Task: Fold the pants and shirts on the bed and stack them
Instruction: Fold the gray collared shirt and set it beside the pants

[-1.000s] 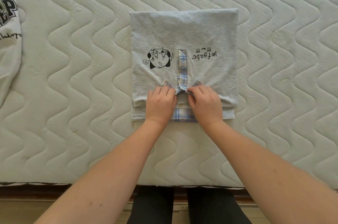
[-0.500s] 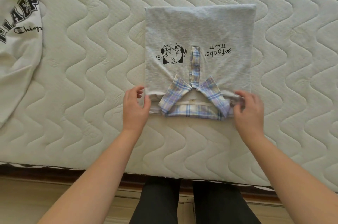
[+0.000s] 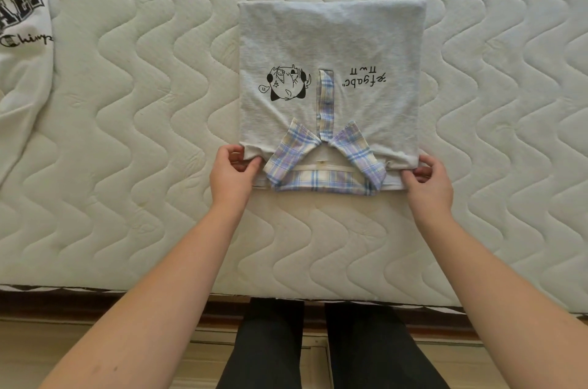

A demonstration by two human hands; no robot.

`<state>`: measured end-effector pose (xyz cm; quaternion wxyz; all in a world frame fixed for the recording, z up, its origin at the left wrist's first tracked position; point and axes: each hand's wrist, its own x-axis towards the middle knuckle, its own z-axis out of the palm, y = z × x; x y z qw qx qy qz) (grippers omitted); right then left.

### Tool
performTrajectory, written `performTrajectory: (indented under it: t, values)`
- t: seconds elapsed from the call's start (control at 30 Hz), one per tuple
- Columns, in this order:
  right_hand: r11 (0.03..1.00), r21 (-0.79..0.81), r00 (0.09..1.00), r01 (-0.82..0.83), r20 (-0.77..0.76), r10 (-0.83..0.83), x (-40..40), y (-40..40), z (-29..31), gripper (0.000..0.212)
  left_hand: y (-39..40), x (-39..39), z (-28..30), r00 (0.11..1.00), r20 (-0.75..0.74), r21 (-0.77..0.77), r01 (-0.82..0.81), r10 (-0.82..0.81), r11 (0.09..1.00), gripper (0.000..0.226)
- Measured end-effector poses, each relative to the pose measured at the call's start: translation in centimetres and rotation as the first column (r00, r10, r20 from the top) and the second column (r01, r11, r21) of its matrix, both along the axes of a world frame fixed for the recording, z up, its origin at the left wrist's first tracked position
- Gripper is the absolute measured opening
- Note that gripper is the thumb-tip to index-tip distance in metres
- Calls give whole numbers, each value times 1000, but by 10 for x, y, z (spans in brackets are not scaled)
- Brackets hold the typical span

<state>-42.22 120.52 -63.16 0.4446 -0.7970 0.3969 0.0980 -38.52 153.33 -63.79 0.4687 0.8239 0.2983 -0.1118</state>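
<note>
A folded grey shirt (image 3: 331,38) with a plaid collar (image 3: 321,180), a black cartoon print and upside-down lettering lies flat in the middle of the quilted mattress (image 3: 159,150). My left hand (image 3: 230,177) pinches its near left corner between thumb and fingers. The near right corner is pinched by my right hand (image 3: 428,183). Both corners sit just above the mattress surface. The collar points toward me, spread open in a V.
A white sweatshirt (image 3: 22,48) with dark block letters lies unfolded at the far left, partly out of frame. The mattress's front edge (image 3: 127,291) runs below my forearms, with wooden floor and my dark-trousered legs (image 3: 318,350) beneath.
My hands went from the middle of the collar out to the shirt's two near corners and now pinch them. The collar flaps have spread open.
</note>
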Motion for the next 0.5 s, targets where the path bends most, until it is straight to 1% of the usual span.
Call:
performTrajectory:
  t: [0.1, 0.2, 0.3, 0.4, 0.43, 0.5]
  values:
    - [999, 30, 999, 13, 38, -15, -2, 0, 1, 40, 3, -4, 1, 998, 59, 44, -25, 22, 999, 19]
    - [999, 26, 998, 25, 62, -26, -5, 0, 3, 39, 4, -9, 3, 994, 112, 95, -4, -7, 995, 10]
    - [1000, 26, 996, 16, 92, -19, -5, 0, 5, 43, 1, -11, 5, 989, 130, 104, 62, -76, 993, 20]
    - [998, 57, 994, 15, 112, -21, -5, 2, 6, 48, -3, -8, 6, 974, 131, 109, 170, -184, 979, 32]
    - [999, 47, 994, 13, 111, -18, -4, 2, 7, 49, -4, -5, 6, 972, 130, 117, 182, -196, 976, 31]
    - [999, 41, 993, 1, 117, -6, -3, 3, 7, 49, -6, 0, 6, 978, 124, 128, 149, -165, 980, 24]
